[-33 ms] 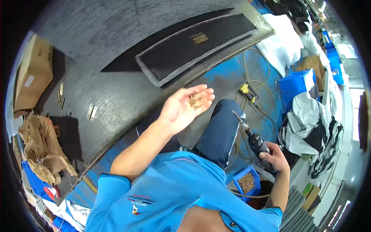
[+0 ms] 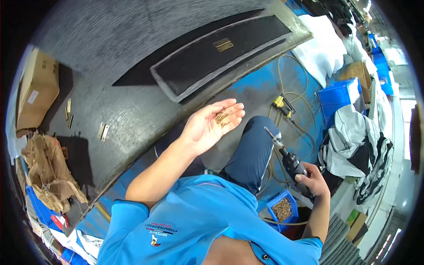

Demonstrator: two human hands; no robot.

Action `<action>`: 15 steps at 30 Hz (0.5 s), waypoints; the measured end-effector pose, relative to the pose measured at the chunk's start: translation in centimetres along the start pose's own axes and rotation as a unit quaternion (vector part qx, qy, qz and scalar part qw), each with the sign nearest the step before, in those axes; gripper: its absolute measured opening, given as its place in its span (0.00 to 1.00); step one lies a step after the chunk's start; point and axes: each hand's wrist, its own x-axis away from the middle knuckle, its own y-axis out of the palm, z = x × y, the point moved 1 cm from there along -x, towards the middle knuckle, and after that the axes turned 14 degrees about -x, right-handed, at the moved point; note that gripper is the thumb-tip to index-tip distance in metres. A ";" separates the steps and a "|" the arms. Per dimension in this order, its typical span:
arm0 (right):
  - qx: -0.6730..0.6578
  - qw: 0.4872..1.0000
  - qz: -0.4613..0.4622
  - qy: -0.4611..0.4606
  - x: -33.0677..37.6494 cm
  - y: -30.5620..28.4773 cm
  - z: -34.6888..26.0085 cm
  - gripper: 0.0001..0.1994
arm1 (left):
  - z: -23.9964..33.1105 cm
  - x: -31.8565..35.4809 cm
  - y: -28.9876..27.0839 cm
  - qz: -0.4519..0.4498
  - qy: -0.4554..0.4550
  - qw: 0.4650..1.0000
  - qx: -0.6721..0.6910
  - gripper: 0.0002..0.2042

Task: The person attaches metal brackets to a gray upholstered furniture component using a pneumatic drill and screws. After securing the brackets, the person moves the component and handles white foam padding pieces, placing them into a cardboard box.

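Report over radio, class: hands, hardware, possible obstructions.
Left hand open, palm up, screws on it. Right hand gripping black power driver. Hinge on black panel. Possible obstruction: yellow tool near right knee.

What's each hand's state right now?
Left hand: open, palm up, small brass-coloured screws lying on it.
Right hand: closed, holding a black power driver.

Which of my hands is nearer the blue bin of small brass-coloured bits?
Right. In the picture, your right hand, gripping the black power tool, is just above and right of the blue bin; your left hand, palm up, is farther, up and left.
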 end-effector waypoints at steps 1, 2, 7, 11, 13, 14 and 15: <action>-0.024 1.000 -0.002 0.003 -0.6 -0.8 0.7 0.24 | -0.6 -0.8 0.2 0.007 -0.007 0.999 -0.036 0.19; -0.046 0.999 -0.006 0.005 -1.3 -1.6 1.3 0.25 | -1.2 -1.7 0.3 0.012 -0.009 0.998 -0.059 0.18; -0.142 0.988 -0.061 -0.003 -6.0 -6.1 2.6 0.27 | -3.6 -6.9 0.5 0.001 -0.042 0.992 -0.122 0.17; -0.166 0.976 -0.139 0.035 -10.9 -12.3 0.6 0.22 | -5.8 -11.7 3.9 0.059 -0.044 0.969 -0.234 0.16; -0.140 0.967 -0.215 0.007 -14.2 -15.5 0.0 0.21 | -6.6 -14.1 5.2 0.061 -0.036 0.962 -0.264 0.16; -0.122 0.964 -0.234 0.030 -15.6 -16.8 -0.7 0.22 | -6.9 -15.3 5.8 0.067 -0.034 0.964 -0.253 0.16; -0.104 0.961 -0.252 0.053 -17.0 -18.0 -1.6 0.23 | -7.2 -16.6 6.6 0.081 -0.020 0.965 -0.250 0.16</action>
